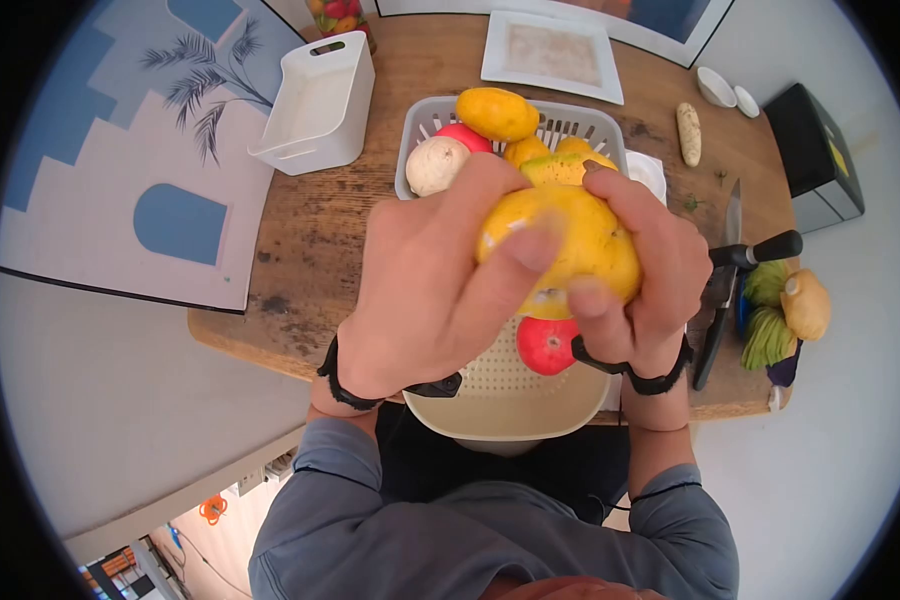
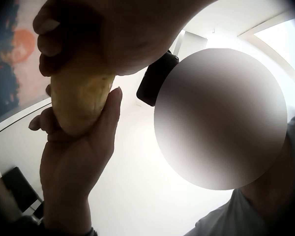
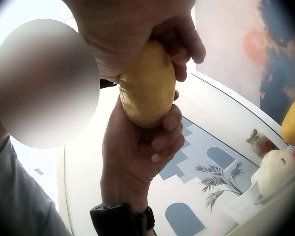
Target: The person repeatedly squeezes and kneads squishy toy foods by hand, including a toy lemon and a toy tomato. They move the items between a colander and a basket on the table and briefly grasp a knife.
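Both hands hold a large yellow oval fruit (image 1: 570, 245) between them, raised above the baskets in the head view. My left hand (image 1: 430, 270) grips its left side, the thumb blurred across the near face. On the opposite side, my right hand (image 1: 665, 265) curls its fingers and thumb around the fruit. Both wrist views show the fruit (image 3: 147, 86) clasped from two ends. Below the hands is a cream perforated colander (image 1: 505, 405) with a red round fruit (image 1: 547, 345) in it. Behind them stands a grey slotted basket (image 1: 410, 135) holding several yellow fruits and a whitish round one (image 1: 437, 166).
A white bin (image 1: 315, 105) stands at the back left, a white square tray (image 1: 552, 55) at the back. To the right lie a knife (image 1: 733, 225), a black-handled tool (image 1: 770, 248), a pale long vegetable (image 1: 688, 135) and green vegetables (image 1: 767, 335). A black box (image 1: 815, 150) stands farther right.
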Demonstrator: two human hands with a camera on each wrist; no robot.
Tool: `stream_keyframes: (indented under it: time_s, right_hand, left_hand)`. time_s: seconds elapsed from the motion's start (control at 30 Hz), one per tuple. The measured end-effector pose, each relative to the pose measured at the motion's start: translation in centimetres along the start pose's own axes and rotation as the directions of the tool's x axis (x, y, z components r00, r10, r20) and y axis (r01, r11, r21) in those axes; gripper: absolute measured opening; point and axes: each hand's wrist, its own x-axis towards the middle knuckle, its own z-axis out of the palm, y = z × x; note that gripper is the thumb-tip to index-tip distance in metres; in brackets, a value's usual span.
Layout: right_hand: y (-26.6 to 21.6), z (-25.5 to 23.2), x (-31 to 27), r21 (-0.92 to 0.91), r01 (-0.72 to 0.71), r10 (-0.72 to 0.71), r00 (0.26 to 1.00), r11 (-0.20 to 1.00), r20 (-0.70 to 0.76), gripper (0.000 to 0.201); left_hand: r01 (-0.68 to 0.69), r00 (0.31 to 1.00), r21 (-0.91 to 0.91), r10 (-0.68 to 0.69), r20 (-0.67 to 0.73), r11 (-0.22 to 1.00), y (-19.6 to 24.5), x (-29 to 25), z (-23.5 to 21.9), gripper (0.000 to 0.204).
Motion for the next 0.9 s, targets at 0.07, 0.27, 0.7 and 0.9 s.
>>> stream_keyframes:
  time_s: [0.07, 0.27, 0.7, 0.9]
  right_hand:
    - [-0.1, -0.2, -0.3, 0.1, -0.179, 0.176, 0.984, 0.979, 0.031, 0.045]
    - [1.3, 0.9, -1.1, 0.425, -0.403, 0.425, 0.904, 0.81, 0.046, 0.029]
    - [1.4, 1.6, -0.3, 0.381, -0.473, 0.409, 0.88, 0.794, 0.24, 0.043]
    - [0.7, 1.8, -0.3, 0.133, -0.401, 0.338, 0.877, 0.906, 0.34, 0.074]
  left_hand:
    - [-0.256, 0.966, 0.234, 0.255, 0.037, 0.938, -0.6, 0.2, 0.4, 0.051]
    - [-0.287, 0.952, 0.417, 0.209, 0.224, 0.863, 0.9, 0.1, 0.5, 0.077]
    - [-0.055, 0.99, 0.528, -0.022, 0.138, 0.848, 0.7, -0.2, 0.1, 0.061]
    - [-0.142, 0.989, 0.66, 0.087, 0.116, 0.737, -0.6, 0.4, 0.5, 0.053]
